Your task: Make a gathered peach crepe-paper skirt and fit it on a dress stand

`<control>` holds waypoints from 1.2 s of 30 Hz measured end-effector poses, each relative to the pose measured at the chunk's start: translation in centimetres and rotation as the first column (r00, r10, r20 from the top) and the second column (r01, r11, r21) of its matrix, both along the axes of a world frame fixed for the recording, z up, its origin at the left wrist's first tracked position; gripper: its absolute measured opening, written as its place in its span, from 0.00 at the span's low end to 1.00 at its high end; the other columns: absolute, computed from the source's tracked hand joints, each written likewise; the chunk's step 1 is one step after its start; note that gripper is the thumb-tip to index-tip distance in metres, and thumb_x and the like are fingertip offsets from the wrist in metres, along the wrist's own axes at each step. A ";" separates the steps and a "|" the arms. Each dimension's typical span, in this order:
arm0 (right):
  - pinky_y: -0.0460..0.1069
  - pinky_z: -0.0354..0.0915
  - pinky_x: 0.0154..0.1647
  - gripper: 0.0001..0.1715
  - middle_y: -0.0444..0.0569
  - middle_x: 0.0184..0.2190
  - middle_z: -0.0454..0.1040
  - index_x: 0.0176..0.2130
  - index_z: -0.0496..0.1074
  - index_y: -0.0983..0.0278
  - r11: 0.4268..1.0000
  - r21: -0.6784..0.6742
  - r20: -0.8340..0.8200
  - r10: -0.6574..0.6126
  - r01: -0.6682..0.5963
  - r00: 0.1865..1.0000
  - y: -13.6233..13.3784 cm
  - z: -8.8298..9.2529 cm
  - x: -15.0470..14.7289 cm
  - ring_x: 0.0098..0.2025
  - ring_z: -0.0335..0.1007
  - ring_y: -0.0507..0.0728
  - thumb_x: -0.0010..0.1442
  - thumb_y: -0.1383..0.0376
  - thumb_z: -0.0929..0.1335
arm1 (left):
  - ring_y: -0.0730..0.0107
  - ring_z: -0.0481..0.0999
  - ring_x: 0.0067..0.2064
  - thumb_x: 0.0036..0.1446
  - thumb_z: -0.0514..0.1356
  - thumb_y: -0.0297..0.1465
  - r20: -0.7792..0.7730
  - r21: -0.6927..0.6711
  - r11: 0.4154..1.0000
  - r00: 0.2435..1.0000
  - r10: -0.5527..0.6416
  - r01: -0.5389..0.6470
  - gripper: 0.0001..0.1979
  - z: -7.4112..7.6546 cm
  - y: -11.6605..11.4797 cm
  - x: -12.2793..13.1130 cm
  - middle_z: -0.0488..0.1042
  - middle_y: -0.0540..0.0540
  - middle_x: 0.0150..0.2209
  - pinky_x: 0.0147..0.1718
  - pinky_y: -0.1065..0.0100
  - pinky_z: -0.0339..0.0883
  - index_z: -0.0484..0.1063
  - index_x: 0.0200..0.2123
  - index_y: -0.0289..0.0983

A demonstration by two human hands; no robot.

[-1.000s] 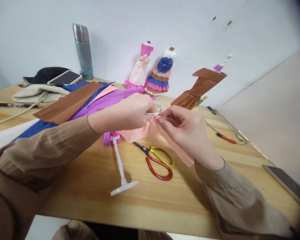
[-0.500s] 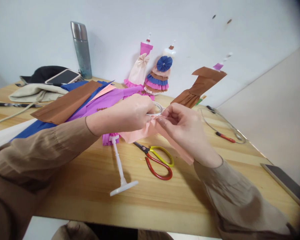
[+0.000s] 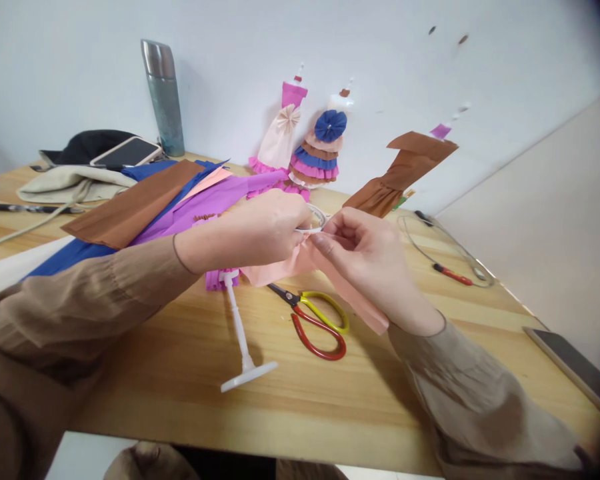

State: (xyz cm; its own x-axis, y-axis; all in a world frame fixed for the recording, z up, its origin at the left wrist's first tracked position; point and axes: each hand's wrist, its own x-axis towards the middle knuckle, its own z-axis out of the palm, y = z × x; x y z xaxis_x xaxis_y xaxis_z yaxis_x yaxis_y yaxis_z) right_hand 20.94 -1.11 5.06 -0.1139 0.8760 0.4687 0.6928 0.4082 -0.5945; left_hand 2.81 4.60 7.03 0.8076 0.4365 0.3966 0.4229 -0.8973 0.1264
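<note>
Writing first: some print runs round the inner ring of a white tape roll [image 3: 322, 215], just behind the knuckles of the left hand; too small to read. Part of the roll hidden; cannot tell if that hand touches it.

Peach strip [image 3: 350, 298]: between the two hands, above the middle of the desk [image 3: 180, 373], gathered into small pleats where the fingertips meet. Right hand [image 3: 373, 260]: thumb and forefinger pinched together on the pleats, other fingers curled; a loose end hangs under the palm towards the desk's right edge. Left hand [image 3: 275, 223]: curled, thumb tip on the gathers from the other side, clamped on the strip; fingertips mostly hidden. Another length droops below this fist, to the left.

Under the strip, nearer the front edge: scissors [image 3: 310, 313], one yellow and one red handle, blades pointing to the far left. Left of them, a white stand [image 3: 239, 323], tilted, its round base towards the front edge, purple ruffle [image 3: 214, 279] at its other end.

Left part of the desk: brown sheet [image 3: 135, 203] over blue and purple ones. Far edge, by the wall: metal flask [image 3: 165, 100], two small dressed figures, then a leaning brown dress [image 3: 405, 173]. Right edge: phone [image 3: 570, 367].
</note>
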 end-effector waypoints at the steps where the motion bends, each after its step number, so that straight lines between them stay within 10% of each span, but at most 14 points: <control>1: 0.48 0.61 0.26 0.13 0.43 0.22 0.68 0.25 0.64 0.62 1.000 0.005 -0.003 -0.011 0.011 1.000 0.0 -0.1 -0.1 0.26 0.65 0.53 0.57 0.63 0.70 | 0.75 0.63 0.23 0.62 0.53 0.26 0.001 0.013 1.000 1.000 0.003 -0.003 0.12 -0.1 -0.1 0.1 0.71 0.49 0.23 0.25 0.69 0.53 0.73 0.28 0.33; 36: 0.47 0.60 0.26 0.08 0.44 0.23 0.73 0.26 0.71 0.62 0.997 0.008 0.107 0.070 -0.071 0.992 -0.3 0.9 0.4 0.25 0.67 0.52 0.57 0.68 0.68 | 0.76 0.60 0.24 0.62 0.53 0.26 -0.031 -0.065 0.997 0.998 0.047 -0.049 0.12 0.6 0.0 0.1 0.67 0.51 0.21 0.25 0.70 0.49 0.71 0.26 0.33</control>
State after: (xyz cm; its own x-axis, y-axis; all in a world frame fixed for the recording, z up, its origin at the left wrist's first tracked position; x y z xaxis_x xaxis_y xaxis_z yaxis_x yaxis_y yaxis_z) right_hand 21.33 -1.40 5.98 -0.2251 0.8586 0.4606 0.7213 0.4646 -0.5136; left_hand 2.94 4.56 7.60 0.7960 0.4992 0.3424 0.4695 -0.8661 0.1714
